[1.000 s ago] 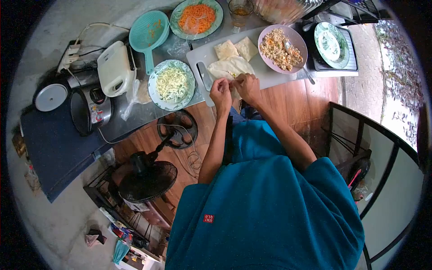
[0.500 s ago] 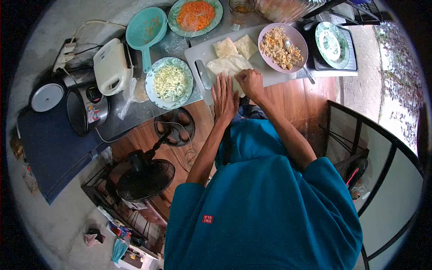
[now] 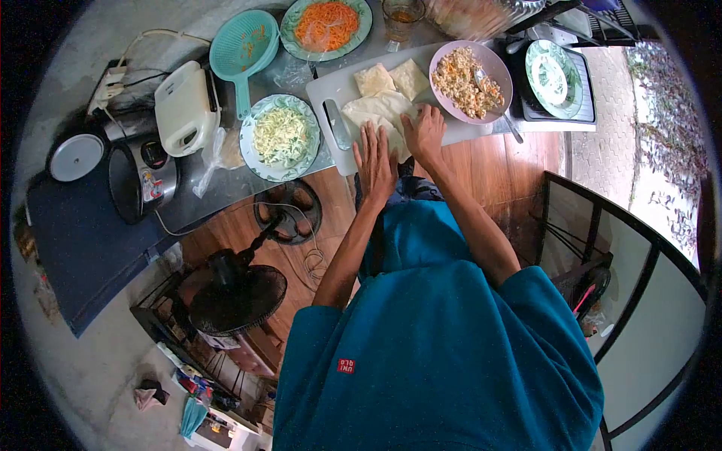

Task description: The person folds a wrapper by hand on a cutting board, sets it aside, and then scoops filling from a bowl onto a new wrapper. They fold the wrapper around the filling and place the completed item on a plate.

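A pale, thin pastry wrapper [image 3: 370, 110] lies partly folded on the white cutting board [image 3: 453, 135]. My left hand [image 3: 376, 165] rests flat over its near left part, fingers stretched out. At the wrapper's right edge is my right hand [image 3: 426, 134], with bent fingers gathered on the sheet; its fingertips are partly hidden. Just beyond the wrapper sit two folded square parcels, one on the left [image 3: 374, 80] and one on the right [image 3: 409, 79]. Beside my right hand stands a pink bowl [image 3: 506, 73] of chopped filling [image 3: 460, 81] with a spoon [image 3: 481, 79] in it.
Left of the board is a plate of shredded cabbage [image 3: 280, 139]. Farther back are a green strainer [image 3: 244, 52], a plate of shredded carrot [image 3: 326, 26] and a glass [image 3: 401, 21]. A white sandwich maker [image 3: 186, 113] stands left; a fan [image 3: 237, 299] stands below the counter.
My right hand has shifted slightly right, and its thumb now stands farther from the index finger. My left hand stays flat on the wrapper. The whole view has moved slightly.
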A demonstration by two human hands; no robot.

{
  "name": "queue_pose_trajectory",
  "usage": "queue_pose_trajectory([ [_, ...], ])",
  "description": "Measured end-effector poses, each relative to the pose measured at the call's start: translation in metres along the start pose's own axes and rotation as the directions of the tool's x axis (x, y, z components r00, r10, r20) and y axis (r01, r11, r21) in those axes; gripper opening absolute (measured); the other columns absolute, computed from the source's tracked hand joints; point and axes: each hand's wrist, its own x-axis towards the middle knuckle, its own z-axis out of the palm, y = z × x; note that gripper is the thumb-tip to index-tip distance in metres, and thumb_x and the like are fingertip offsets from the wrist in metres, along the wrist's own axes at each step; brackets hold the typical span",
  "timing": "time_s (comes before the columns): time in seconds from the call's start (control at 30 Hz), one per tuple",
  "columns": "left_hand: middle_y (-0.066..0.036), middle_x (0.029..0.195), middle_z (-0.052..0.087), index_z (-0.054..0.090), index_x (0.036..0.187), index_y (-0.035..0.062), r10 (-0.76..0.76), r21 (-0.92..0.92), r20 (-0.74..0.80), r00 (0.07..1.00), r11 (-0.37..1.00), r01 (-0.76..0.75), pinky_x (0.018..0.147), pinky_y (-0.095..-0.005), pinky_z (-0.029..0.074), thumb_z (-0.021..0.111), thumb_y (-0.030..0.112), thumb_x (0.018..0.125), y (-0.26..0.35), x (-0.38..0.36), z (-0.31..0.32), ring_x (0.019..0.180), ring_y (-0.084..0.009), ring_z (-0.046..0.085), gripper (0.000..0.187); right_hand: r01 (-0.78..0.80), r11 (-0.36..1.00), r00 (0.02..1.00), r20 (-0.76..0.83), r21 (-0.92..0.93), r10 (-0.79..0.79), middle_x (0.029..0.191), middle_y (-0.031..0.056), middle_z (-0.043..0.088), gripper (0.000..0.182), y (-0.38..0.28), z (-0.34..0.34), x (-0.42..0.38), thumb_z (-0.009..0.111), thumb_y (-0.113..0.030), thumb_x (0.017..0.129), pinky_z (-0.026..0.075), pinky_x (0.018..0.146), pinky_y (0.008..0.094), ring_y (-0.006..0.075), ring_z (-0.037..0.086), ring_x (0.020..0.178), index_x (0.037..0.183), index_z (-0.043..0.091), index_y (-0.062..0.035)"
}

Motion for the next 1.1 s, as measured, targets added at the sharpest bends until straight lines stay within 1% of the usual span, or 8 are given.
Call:
queue_pose_trajectory([
  [0.13,-0.023,0.157,0.015,0.027,0.148,-0.0007,0.0,-0.004,-0.015,1.0,1.0,0.0,0.113,-0.0564,0.01,0.048,0.026,0.097,0.0,0.0,0.001,0.145,-0.039,0.014,0.061,-0.032,0.995,0.999,-0.024,-0.098,0.03,0.099,0.017,0.061,0.031,-0.001,0.004,0.007,0.069,-0.029,0.083,0.04,0.084,0.0456,0.0355,0.056,0.097,0.1,0.063,-0.0043],
  [0.3,-0.023,0.156,0.016,0.029,0.147,-0.0011,0.006,0.007,-0.038,0.999,1.0,-0.006,0.113,-0.0559,0.014,0.05,0.023,0.096,0.0,-0.001,0.002,0.145,-0.0387,0.016,0.06,-0.068,0.924,0.991,0.136,0.375,0.017,0.088,0.0166,0.067,0.028,-0.006,-0.008,0.011,0.068,-0.019,0.083,0.047,0.076,0.0458,0.035,0.063,0.087,0.104,0.061,-0.0029],
  [0.43,-0.023,0.156,0.017,0.029,0.147,-0.0017,0.003,0.013,-0.032,0.999,1.0,-0.002,0.113,-0.0554,0.014,0.049,0.022,0.096,0.001,0.0,0.0,0.144,-0.0389,0.017,0.06,-0.128,0.889,0.977,0.211,0.44,0.036,0.093,0.0176,0.067,0.028,-0.023,-0.024,0.012,0.068,-0.012,0.081,0.05,0.075,0.0421,0.0361,0.065,0.086,0.105,0.06,-0.001],
  [0.5,-0.023,0.156,0.017,0.028,0.147,-0.0022,0.0,0.008,-0.034,0.999,1.0,0.0,0.113,-0.0553,0.015,0.049,0.021,0.095,0.0,0.001,0.001,0.144,-0.0396,0.017,0.06,0.084,0.886,0.987,0.081,0.457,-0.135,0.091,0.0111,0.069,0.029,-0.027,-0.021,0.011,0.07,-0.012,0.08,0.05,0.068,0.0361,0.0248,0.064,0.076,0.107,0.064,-0.0033],
  [0.63,-0.024,0.155,0.017,0.028,0.147,-0.0025,-0.017,-0.069,-0.046,0.999,0.998,0.013,0.113,-0.0555,0.016,0.048,0.018,0.095,0.001,-0.002,0.0,0.144,-0.0401,0.018,0.06,0.089,0.886,0.973,0.151,0.455,-0.175,0.098,0.0165,0.067,0.027,-0.031,-0.028,0.009,0.067,-0.008,0.08,0.049,0.078,0.0408,0.0347,0.064,0.088,0.105,0.062,-0.0013],
  [0.8,-0.024,0.154,0.021,0.028,0.147,-0.0001,-0.023,-0.033,-0.053,0.998,0.999,0.021,0.114,-0.055,0.017,0.039,0.019,0.098,0.004,-0.009,-0.002,0.143,-0.039,0.021,0.054,0.262,0.879,0.956,0.018,0.397,-0.293,0.091,0.0081,0.069,0.024,-0.031,-0.024,0.009,0.069,-0.007,0.08,0.048,0.077,0.0365,0.0242,0.061,0.078,0.104,0.067,-0.0064],
  [0.93,-0.025,0.153,0.024,0.026,0.147,-0.0017,-0.037,-0.049,-0.08,0.996,0.998,0.033,0.114,-0.0542,0.018,0.04,0.015,0.097,0.006,-0.008,0.003,0.142,-0.0399,0.023,0.054,0.282,0.875,0.943,0.054,0.394,-0.329,0.09,0.008,0.068,0.023,-0.036,-0.028,0.002,0.069,-0.005,0.079,0.047,0.078,0.0366,0.0239,0.061,0.078,0.102,0.068,-0.0068],
  [1.1,-0.03,0.145,0.034,0.032,0.144,-0.0059,-0.242,-0.504,-0.244,0.939,0.859,0.09,0.11,-0.0436,0.033,0.042,0.004,0.096,0.007,-0.006,0.003,0.133,-0.0437,0.037,0.05,0.418,0.84,0.872,0.106,0.345,-0.477,0.089,0.0068,0.068,0.026,-0.035,-0.022,-0.002,0.07,-0.004,0.077,0.045,0.077,0.0349,0.023,0.062,0.08,0.103,0.069,-0.0071],
])
